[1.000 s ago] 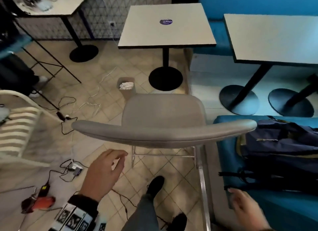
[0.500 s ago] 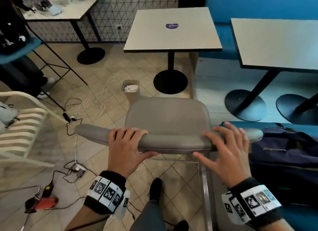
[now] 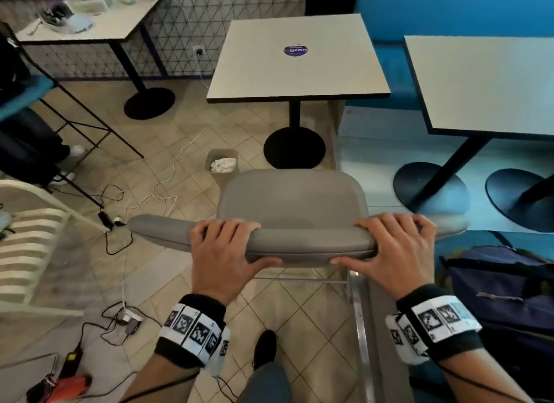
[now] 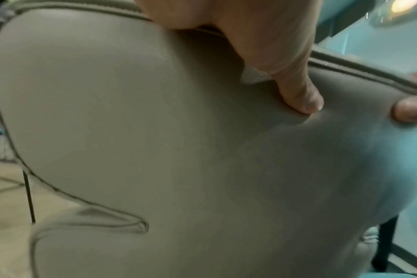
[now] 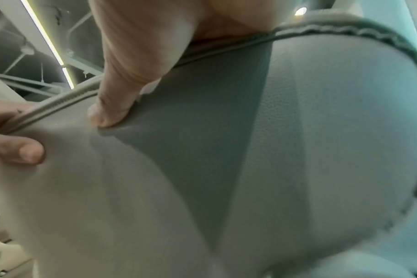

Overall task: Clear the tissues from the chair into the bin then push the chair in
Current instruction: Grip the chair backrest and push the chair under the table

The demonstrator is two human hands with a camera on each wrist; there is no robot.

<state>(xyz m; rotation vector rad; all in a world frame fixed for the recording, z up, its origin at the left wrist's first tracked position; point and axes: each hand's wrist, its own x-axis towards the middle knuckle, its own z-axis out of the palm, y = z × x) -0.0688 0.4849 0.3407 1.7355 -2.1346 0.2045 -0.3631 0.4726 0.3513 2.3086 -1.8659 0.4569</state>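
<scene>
A grey padded chair (image 3: 292, 198) stands in front of me with its bare seat facing a square table (image 3: 295, 57). My left hand (image 3: 223, 249) grips the top of the backrest left of centre, fingers over the front and thumb pressed on the back. My right hand (image 3: 389, 249) grips the same backrest further right. Each wrist view is filled by the chair back (image 4: 155, 150) (image 5: 250, 169) with a thumb pressed into it. A small grey bin (image 3: 221, 164) holding white tissues (image 3: 223, 164) stands on the floor beyond the chair's left front corner.
The table's black round base (image 3: 294, 147) lies just ahead of the chair. A second table (image 3: 485, 81) stands at the right, a dark backpack (image 3: 503, 285) on a blue bench beside me. Cables (image 3: 126, 210) trail over the tiles, with a white slatted chair (image 3: 27, 246) at the left.
Both hands rose from below the backrest and closed on its top edge, the left first, then the right. The view has drawn closer to the chair.
</scene>
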